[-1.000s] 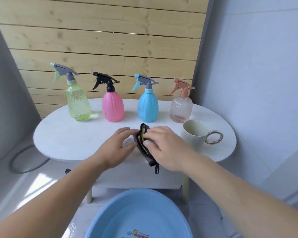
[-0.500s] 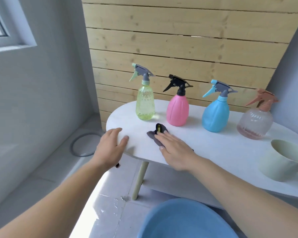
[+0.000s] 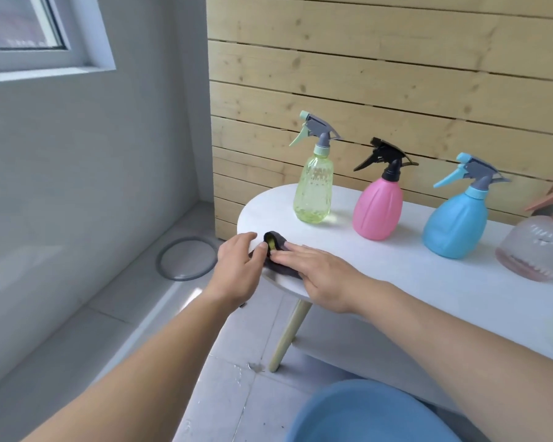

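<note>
A dark grey cloth (image 3: 276, 246) with a yellow-green lining lies folded at the left end of the white oval table (image 3: 396, 269). My right hand (image 3: 316, 272) lies flat on it, fingers straight, pressing it onto the tabletop. My left hand (image 3: 237, 269) is at the table's left edge; its thumb and fingers pinch the cloth's left end. Much of the cloth is hidden under both hands.
Along the back of the table stand a green spray bottle (image 3: 313, 193), a pink one (image 3: 377, 212), a blue one (image 3: 454, 224) and a clear pinkish one (image 3: 537, 250). A blue basin (image 3: 380, 413) sits on the floor below. A grey ring (image 3: 189, 256) lies by the left wall.
The cloth and my right hand have slid left along the table to its left end. My left hand has come off the table edge onto the cloth. The view has turned left.
</note>
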Demonstrator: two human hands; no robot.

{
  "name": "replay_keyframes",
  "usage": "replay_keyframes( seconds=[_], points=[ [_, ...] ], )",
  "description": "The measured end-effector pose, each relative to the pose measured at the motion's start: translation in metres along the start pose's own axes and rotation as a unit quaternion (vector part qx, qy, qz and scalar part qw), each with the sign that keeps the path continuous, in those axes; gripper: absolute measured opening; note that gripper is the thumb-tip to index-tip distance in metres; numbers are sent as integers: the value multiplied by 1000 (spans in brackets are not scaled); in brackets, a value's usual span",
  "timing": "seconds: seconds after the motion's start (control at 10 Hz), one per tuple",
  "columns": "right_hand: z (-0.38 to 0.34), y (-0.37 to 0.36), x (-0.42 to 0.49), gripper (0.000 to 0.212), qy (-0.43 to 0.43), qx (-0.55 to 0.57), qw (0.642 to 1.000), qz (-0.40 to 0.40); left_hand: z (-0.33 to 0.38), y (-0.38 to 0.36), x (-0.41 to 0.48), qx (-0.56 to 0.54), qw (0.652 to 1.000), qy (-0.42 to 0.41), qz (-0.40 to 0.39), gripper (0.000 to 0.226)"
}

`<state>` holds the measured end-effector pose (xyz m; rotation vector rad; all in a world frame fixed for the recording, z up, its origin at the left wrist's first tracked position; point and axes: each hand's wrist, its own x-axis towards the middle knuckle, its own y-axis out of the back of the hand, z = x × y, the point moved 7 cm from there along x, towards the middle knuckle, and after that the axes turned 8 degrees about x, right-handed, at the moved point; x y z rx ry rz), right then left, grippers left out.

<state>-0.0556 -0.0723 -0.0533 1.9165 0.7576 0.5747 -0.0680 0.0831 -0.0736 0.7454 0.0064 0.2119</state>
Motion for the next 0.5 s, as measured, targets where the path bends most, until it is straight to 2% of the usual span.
replay_keyframes(
  seconds=[0.2,0.3,0.4,0.5],
  points=[
    [6,-3,-6,72,14,-23,1000,-7,13,7,9,57,998,5,-6,54],
    [4,-2,-8,66,19,-9,1000,-16,19,14,21,49,999,2,-8,53],
    [-2,12,-9,60,23,59,998,6,36,15,33,64,998,-14,5,49],
    [-4,43,-26,49,32,143,987,65,57,17,50,84,995,-38,50,42]
  ],
)
